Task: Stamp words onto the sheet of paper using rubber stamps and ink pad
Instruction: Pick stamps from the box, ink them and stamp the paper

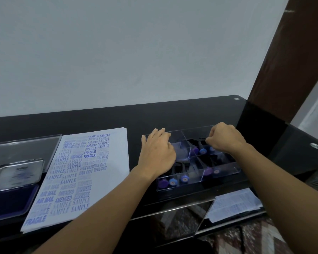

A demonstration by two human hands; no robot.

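The sheet of paper (106,180) is laid on the desk (99,118) between the ink pad (9,200) and a clear box (226,170) of rubber stamps (184,178). The left hand (157,153) is rested flat on the box; the right hand (226,138) is curled inside it; whether anything is gripped cannot be told.

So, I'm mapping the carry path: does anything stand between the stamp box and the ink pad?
Only the sheet of paper, lying flat between the stamp box and the ink pad. The left hand rests on the box's left side, toward the paper. Nothing upright shows along that path.
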